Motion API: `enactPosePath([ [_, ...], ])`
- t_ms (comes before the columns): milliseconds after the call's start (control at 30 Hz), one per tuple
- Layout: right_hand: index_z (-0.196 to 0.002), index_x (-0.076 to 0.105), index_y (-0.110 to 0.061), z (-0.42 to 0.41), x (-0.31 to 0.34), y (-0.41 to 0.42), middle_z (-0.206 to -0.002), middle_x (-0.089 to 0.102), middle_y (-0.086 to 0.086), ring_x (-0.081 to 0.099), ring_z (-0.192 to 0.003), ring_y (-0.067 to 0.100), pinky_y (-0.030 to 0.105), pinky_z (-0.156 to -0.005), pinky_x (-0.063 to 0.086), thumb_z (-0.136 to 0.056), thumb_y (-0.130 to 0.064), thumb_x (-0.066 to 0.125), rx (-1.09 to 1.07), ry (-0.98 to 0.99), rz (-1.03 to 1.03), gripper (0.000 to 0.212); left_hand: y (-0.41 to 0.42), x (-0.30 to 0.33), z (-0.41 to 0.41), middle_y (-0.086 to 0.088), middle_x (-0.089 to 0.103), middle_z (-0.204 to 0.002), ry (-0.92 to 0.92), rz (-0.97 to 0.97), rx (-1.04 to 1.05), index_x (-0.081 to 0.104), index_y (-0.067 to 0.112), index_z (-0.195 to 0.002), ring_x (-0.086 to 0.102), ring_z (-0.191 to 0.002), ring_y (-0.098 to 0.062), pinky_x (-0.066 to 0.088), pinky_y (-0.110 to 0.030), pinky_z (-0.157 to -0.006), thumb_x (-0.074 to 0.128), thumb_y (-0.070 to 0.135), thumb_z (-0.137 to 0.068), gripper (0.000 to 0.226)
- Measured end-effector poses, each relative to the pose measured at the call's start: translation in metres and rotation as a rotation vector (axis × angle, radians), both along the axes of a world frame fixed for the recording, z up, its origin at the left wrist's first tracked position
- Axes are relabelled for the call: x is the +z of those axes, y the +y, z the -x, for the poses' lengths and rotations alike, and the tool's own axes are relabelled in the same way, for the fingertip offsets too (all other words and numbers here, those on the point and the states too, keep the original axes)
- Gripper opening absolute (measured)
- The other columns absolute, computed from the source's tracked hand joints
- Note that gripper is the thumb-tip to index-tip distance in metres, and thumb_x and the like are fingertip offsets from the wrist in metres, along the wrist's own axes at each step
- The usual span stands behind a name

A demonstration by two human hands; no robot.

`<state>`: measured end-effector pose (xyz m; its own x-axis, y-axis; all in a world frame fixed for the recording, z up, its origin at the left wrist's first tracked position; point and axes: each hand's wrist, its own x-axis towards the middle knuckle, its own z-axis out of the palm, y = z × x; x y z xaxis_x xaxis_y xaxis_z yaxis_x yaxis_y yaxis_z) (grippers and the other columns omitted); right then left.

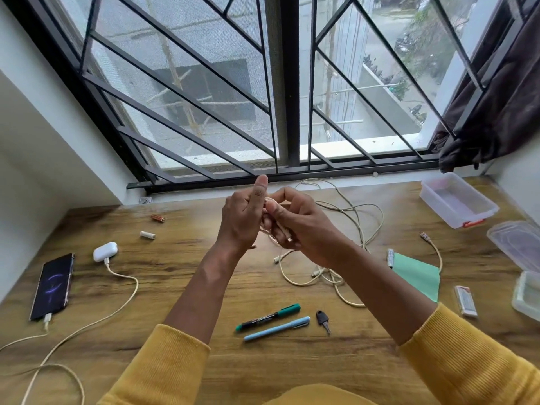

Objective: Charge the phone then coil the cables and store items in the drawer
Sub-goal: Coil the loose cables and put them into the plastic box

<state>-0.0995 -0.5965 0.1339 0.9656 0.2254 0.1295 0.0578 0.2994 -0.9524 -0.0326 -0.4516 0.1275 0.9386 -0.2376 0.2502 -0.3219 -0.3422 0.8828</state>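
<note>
Both hands are raised over the middle of the wooden desk (181, 276). My left hand (244, 217) and my right hand (295, 226) hold a small coil of cream cable (270, 235) between them, fingers curled round its loops. More cream cables (344, 229) lie tangled on the desk behind and right of my hands. At the far left the phone (52, 286) lies lit, with a cable plugged into its near end. A white earbud case (105, 251) beside it also has a cable (122, 276) attached.
Two batteries (157, 218) lie left of centre. A green marker (268, 316), a blue pen (276, 328) and a key (323, 320) lie near me. A green cloth (418, 276), another battery (390, 256), a lighter (465, 301) and clear plastic boxes (455, 200) sit at right.
</note>
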Motion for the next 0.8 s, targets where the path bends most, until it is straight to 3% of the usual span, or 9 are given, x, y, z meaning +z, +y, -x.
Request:
enactPosePath([
  [100,-0.114,0.046,-0.008,-0.001,0.001,0.001,-0.076,0.061,0.007,0.050,-0.049,0.009,0.022,-0.040,0.029,-0.111,-0.012,0.050,-0.044,0.040,-0.016,0.007,0.000,-0.002,0.003,-0.007,0.066,-0.052,-0.011,-0.012,0.024,0.062,0.017,-0.052,0.068,-0.056,-0.034,0.057,-0.055,-0.067,0.032,0.078,-0.101,0.084],
  [200,-0.114,0.047,-0.007,-0.004,0.002,-0.001,-0.074,0.062,0.009,0.051,-0.050,0.011,0.020,-0.038,0.032,-0.108,-0.011,0.056,-0.101,0.082,-0.026,0.012,-0.001,-0.006,0.008,-0.013,0.068,-0.056,0.051,0.065,0.002,0.066,0.018,-0.053,0.069,-0.059,-0.041,0.058,-0.059,-0.070,0.043,0.072,-0.102,0.076],
  [267,-0.110,0.052,-0.005,-0.005,0.003,-0.004,-0.076,0.062,0.014,0.053,-0.052,0.013,0.020,-0.039,0.033,-0.104,-0.010,0.063,-0.148,0.103,-0.014,0.013,-0.005,-0.008,0.013,-0.028,0.067,-0.066,0.122,0.214,-0.012,0.070,0.004,-0.067,0.067,-0.061,-0.043,0.058,-0.060,-0.071,0.050,0.064,-0.104,0.073],
  [333,-0.106,0.057,-0.003,-0.005,0.004,-0.007,-0.080,0.061,0.021,0.055,-0.054,0.016,0.021,-0.040,0.033,-0.100,-0.010,0.069,-0.173,0.099,0.014,0.015,-0.009,-0.010,0.019,-0.035,0.063,-0.072,0.177,0.313,-0.003,0.067,-0.010,-0.078,0.062,-0.063,-0.035,0.053,-0.050,-0.069,0.051,0.055,-0.108,0.073],
  [400,-0.106,0.062,-0.001,-0.003,0.004,-0.009,-0.085,0.064,0.020,0.059,-0.059,0.016,0.022,-0.042,0.036,-0.098,-0.013,0.072,-0.172,0.082,0.053,0.017,-0.011,-0.012,0.024,-0.025,0.061,-0.069,0.236,0.368,0.034,0.067,-0.006,-0.079,0.060,-0.067,-0.030,0.051,-0.043,-0.070,0.048,0.051,-0.110,0.067],
  [567,-0.124,0.064,0.000,0.002,-0.003,-0.018,-0.096,0.071,0.010,0.068,-0.076,0.017,0.024,-0.047,0.046,-0.097,-0.011,0.073,-0.132,0.045,0.091,0.031,-0.011,-0.011,0.026,-0.012,0.060,-0.066,0.264,0.383,0.153,0.062,0.014,-0.062,0.057,-0.066,-0.027,0.048,-0.040,-0.070,0.043,0.047,-0.112,0.063],
  [700,-0.126,0.061,0.005,0.002,-0.005,-0.014,-0.105,0.073,0.028,0.068,-0.085,0.032,0.031,-0.063,0.059,-0.089,0.004,0.078,-0.148,-0.074,0.123,0.041,-0.011,-0.010,0.026,-0.010,0.066,-0.068,0.292,0.392,0.189,0.069,0.013,-0.067,0.060,-0.067,-0.025,0.050,-0.043,-0.070,0.046,0.049,-0.111,0.061],
  [800,-0.120,0.063,0.011,0.002,-0.008,-0.010,-0.103,0.075,0.030,0.073,-0.086,0.034,0.032,-0.069,0.062,-0.088,0.006,0.078,-0.236,-0.126,0.098,0.036,-0.011,-0.007,0.025,-0.011,0.067,-0.071,0.366,0.459,0.207,0.072,0.011,-0.071,0.063,-0.068,-0.025,0.051,-0.047,-0.073,0.047,0.052,-0.108,0.061],
])
